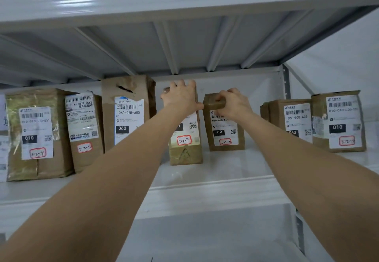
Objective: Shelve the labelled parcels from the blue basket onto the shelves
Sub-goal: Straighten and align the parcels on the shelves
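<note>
Brown cardboard parcels with white shipping labels stand upright in a row on a white shelf (215,171). My left hand (180,96) grips the top of the parcel tagged 3-2-7 (186,151), its thumb on the right side. My right hand (231,102) grips the top front edge of the smaller parcel tagged 3-2-8 (225,136), just to the right. Both parcels rest on the shelf, a narrow gap between them. The blue basket is out of view.
Left of my hands stand parcels 3-2-4 (34,134), 3-2-5 (85,130) and a taller one labelled 060 (127,106). Two more parcels (297,118) (338,120) stand at the right. The upper shelf's underside (184,42) hangs close overhead; a steel upright (286,81) stands right.
</note>
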A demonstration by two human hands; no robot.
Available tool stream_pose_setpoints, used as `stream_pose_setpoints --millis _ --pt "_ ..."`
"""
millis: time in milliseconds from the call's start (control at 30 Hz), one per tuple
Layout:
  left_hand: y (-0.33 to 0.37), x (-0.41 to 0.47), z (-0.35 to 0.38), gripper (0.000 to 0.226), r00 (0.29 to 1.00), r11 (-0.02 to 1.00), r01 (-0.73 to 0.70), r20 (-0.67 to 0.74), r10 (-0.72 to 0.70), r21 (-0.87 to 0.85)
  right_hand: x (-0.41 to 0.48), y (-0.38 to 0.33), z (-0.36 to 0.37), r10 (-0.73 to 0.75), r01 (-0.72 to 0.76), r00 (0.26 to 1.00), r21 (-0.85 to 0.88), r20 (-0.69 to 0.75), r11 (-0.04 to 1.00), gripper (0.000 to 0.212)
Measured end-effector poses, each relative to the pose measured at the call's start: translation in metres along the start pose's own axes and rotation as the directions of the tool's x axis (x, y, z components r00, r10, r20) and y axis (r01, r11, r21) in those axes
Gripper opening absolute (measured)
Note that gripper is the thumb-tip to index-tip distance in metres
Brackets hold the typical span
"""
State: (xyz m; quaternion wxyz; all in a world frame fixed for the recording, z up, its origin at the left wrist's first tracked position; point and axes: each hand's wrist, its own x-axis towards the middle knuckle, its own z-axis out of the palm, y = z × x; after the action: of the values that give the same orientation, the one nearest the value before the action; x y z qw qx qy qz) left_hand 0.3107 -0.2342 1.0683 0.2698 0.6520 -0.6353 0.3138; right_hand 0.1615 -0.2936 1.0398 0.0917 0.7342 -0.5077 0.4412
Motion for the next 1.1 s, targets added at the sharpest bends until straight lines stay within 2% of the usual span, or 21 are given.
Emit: stream_pose_setpoints --millis 100,300,367,500,567,667,767,833,900,1100 --pt "-0.003 0.001 0.001 0.069 1.0 1.0 -0.002 -0.003 0.002 -0.018 0.0 0.0 0.003 -0.005 0.005 1.0 -0.007 0.018 1.0 0.05" --pt "-0.004 0.0 0.002 0.067 0.999 0.999 0.002 -0.041 -0.003 -0.036 -0.004 0.004 0.005 0.007 0.001 0.995 0.077 -0.101 0.997 0.03" --pt "-0.006 -0.001 -0.001 0.066 0.997 0.999 0.008 -0.074 -0.011 -0.041 -0.004 0.003 -0.001 0.015 0.006 0.993 0.178 -0.118 0.984 0.026" --pt "-0.015 -0.006 -0.011 0.068 0.998 0.999 0.044 -0.05 -0.045 -0.01 -0.003 -0.003 -0.022 -0.011 0.014 1.0 0.325 -0.011 0.946 0.025" --pt "-0.018 -0.01 -0.014 0.068 0.999 0.999 0.041 -0.008 -0.041 0.027 -0.005 -0.008 -0.028 -0.04 0.027 0.998 0.245 0.051 0.969 0.032" --pt "-0.018 -0.015 -0.019 0.062 0.997 0.999 0.03 -0.069 -0.027 0.046 -0.012 -0.021 -0.027 -0.109 0.116 0.993 -0.141 0.054 0.983 0.062" --pt "-0.019 -0.018 -0.023 0.052 0.997 0.999 0.007 -0.082 -0.004 0.041 -0.018 -0.034 -0.021 -0.206 0.235 0.97 -0.299 0.127 0.925 0.063" --pt "-0.02 -0.022 -0.021 0.051 0.998 0.997 -0.019 -0.061 0.024 0.074 -0.022 -0.036 -0.013 -0.211 0.26 0.962 -0.353 0.172 0.899 0.062" --pt "-0.022 -0.026 -0.017 0.058 0.998 0.995 -0.049 -0.042 0.053 0.089 -0.027 -0.036 -0.008 -0.209 0.254 0.965 -0.376 0.156 0.891 0.063" --pt "-0.025 -0.029 -0.014 0.072 0.996 0.994 -0.06 -0.056 0.065 0.091 -0.032 -0.037 -0.009 -0.264 0.287 0.958 -0.338 0.114 0.896 0.063"
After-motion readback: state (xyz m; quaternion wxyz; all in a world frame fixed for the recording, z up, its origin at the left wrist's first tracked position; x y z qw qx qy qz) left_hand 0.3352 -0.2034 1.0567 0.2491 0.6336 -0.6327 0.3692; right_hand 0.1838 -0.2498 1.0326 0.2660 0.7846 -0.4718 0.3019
